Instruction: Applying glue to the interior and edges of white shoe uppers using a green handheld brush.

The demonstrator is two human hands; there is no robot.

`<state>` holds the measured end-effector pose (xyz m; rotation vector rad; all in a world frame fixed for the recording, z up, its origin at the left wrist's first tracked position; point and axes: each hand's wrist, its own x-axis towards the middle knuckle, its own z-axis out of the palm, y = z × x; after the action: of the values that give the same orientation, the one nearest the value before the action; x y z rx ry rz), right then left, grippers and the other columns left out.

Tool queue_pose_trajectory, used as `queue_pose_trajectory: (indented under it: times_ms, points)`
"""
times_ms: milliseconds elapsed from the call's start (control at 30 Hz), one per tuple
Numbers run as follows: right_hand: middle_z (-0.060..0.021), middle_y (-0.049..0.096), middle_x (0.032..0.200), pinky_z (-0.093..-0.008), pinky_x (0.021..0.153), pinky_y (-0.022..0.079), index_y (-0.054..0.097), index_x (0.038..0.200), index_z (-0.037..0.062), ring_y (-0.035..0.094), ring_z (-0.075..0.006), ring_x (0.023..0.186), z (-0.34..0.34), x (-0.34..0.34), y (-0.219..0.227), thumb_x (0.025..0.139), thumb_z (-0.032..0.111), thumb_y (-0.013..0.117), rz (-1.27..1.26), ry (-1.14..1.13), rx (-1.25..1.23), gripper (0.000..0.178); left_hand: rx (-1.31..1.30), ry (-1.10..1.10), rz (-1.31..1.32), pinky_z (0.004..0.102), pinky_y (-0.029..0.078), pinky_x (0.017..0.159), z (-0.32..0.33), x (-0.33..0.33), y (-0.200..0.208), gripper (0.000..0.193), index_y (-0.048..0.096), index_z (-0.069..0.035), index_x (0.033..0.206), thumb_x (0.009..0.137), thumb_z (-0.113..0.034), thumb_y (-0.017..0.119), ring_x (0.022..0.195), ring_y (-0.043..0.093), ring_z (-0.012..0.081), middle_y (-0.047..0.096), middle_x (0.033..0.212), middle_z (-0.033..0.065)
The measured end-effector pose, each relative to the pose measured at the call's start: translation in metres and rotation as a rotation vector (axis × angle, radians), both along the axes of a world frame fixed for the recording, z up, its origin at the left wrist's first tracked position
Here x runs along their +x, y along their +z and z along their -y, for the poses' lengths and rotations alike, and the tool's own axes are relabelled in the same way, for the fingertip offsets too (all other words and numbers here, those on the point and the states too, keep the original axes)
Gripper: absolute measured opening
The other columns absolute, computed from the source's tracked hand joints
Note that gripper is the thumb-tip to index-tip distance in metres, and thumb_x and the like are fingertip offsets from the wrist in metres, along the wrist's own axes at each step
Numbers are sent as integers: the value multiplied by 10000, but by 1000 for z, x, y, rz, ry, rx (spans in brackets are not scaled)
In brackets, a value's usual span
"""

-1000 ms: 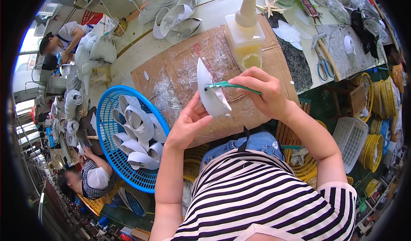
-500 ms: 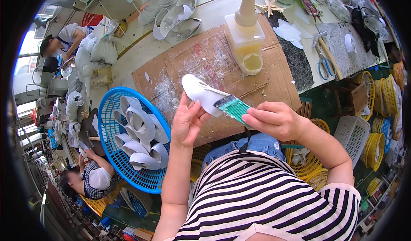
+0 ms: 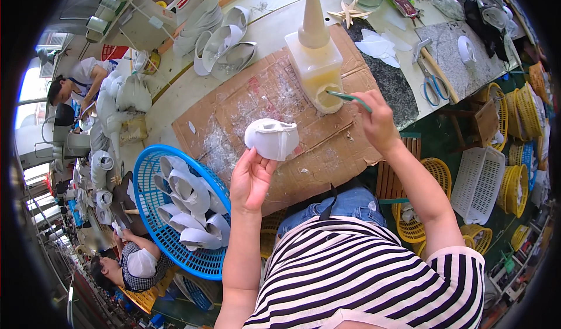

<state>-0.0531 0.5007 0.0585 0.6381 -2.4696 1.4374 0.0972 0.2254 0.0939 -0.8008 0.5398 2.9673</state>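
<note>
My left hand (image 3: 252,178) is closed on a white shoe upper (image 3: 272,140), holding it by its lower edge above the cardboard. In my right hand (image 3: 377,118) is a green-handled brush (image 3: 352,98), gripped between thumb and fingers. Its bristle end reaches into the round opening low on the glue bottle (image 3: 317,66), so the bristles are hidden. The bottle is translucent, with yellowish glue inside and a tall cone top, and it stands on the stained cardboard sheet (image 3: 234,108).
A blue basket (image 3: 140,197) of white uppers sits at my left. More white uppers (image 3: 225,42) lie at the back of the table. Scissors (image 3: 433,85) and a hammer (image 3: 435,66) are at the right. Two other people work at the left.
My right hand has moved the brush from the white upper up and right to the bottle's opening. My left hand has turned the upper and brought it slightly lower.
</note>
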Motion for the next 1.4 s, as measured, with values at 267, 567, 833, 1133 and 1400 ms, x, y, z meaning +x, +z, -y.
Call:
queue_pose_trajectory:
  times_ms: [267,567,833,1133,1400]
  points:
    - [-82,616,885,-269,606,506,677,1049,-29,611,-139,686,29,39,74,951,39,587,180,174,-399,149,202,5,-82,447,500,1027,-9,-21,-2,324,494,65,1254,1021,-94,336,1178,602,305,609,1263,202]
    - [-126,622,927,-272,615,528,666,1093,-46,650,-166,713,31,54,82,956,25,576,-174,320,-269,178,263,21,-128,466,509,1002,-12,-32,13,352,476,83,1280,1025,-94,310,1174,601,327,601,1266,232]
    - [-54,597,848,-220,534,491,650,1036,-49,592,-90,613,35,52,86,1004,124,564,552,64,-676,196,420,-28,-366,586,414,1050,-23,-35,29,281,500,-42,1189,1019,-199,341,1228,533,428,519,1358,221]
    - [-163,672,960,-336,631,542,668,1134,-6,646,-248,714,31,75,82,815,-81,636,-142,389,-273,329,206,23,-271,485,483,986,-24,-25,22,294,510,-51,1192,1012,-230,361,1197,555,357,497,1382,198]
    - [-115,613,828,-266,561,490,677,1043,-19,609,-153,633,34,20,96,914,-24,600,218,129,-386,151,-7,-200,-300,263,514,522,-7,-12,5,298,475,-89,1252,1011,-246,397,641,652,235,456,1388,362]
